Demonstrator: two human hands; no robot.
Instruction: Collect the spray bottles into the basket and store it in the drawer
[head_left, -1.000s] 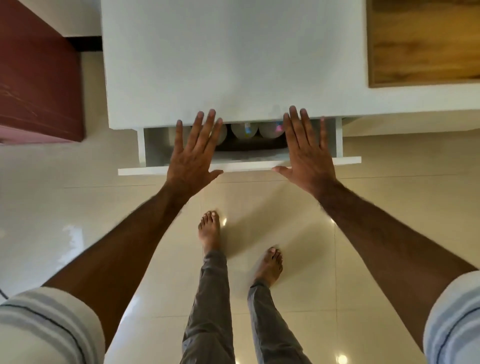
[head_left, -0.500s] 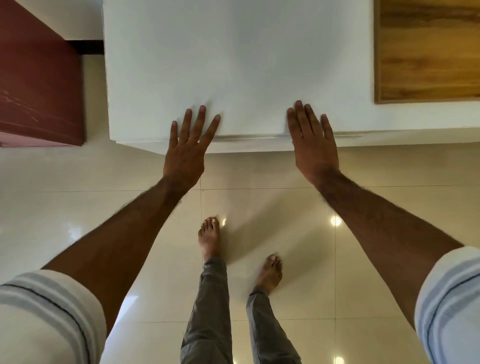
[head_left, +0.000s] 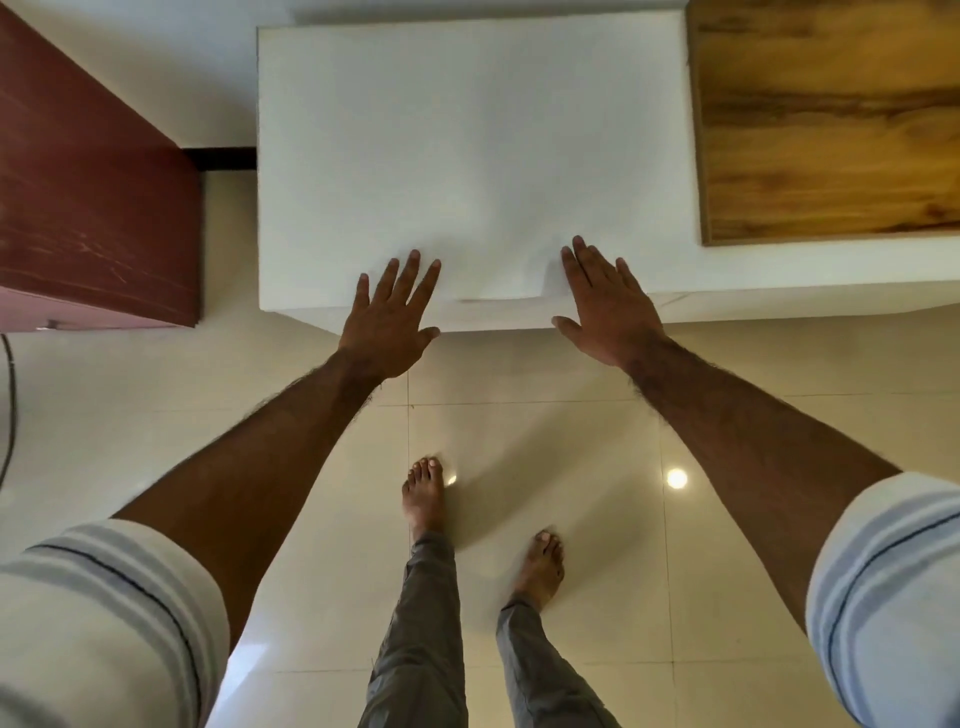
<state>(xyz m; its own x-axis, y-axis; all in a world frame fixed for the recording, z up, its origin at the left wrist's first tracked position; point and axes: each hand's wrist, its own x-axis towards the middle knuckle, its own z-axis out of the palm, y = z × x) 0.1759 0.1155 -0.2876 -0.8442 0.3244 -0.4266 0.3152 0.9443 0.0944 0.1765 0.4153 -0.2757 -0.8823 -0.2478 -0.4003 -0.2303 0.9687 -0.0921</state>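
Glossy cream tiled floor (head_left: 519, 426): largest surface, filling the lower view, with bare room to either side of the person's feet and a ceiling-light reflection at 4 o'clock.

White rectangular cabinet with a flat matt top (head_left: 467, 156): occupies 12 o'clock. Its near edge runs straight across mid-view. The white drawer front (head_left: 493, 312) sits flush under that edge, pushed fully in. The spray bottles and basket cannot be seen; nothing of the drawer's contents shows.

Dark red-brown wooden cabinet (head_left: 88, 208): at 10 o'clock, separated from the white cabinet by a strip of floor and a dark skirting gap.

Brown grained wooden panel (head_left: 831, 119): at 2 o'clock, lying against the white cabinet's right side.

Person: grey trousers (head_left: 421, 639), bare feet at 6 o'clock, well back from the cabinet's edge; pale striped sleeves at both lower corners.

Left hand (head_left: 387, 322): grip open, fingers spread flat, empty, fingertips over the cabinet's near edge, palm over the floor.

Right hand (head_left: 608, 306): grip open, fingers together and extended, empty, lying across the same edge at 1 o'clock. The hands stand well apart.
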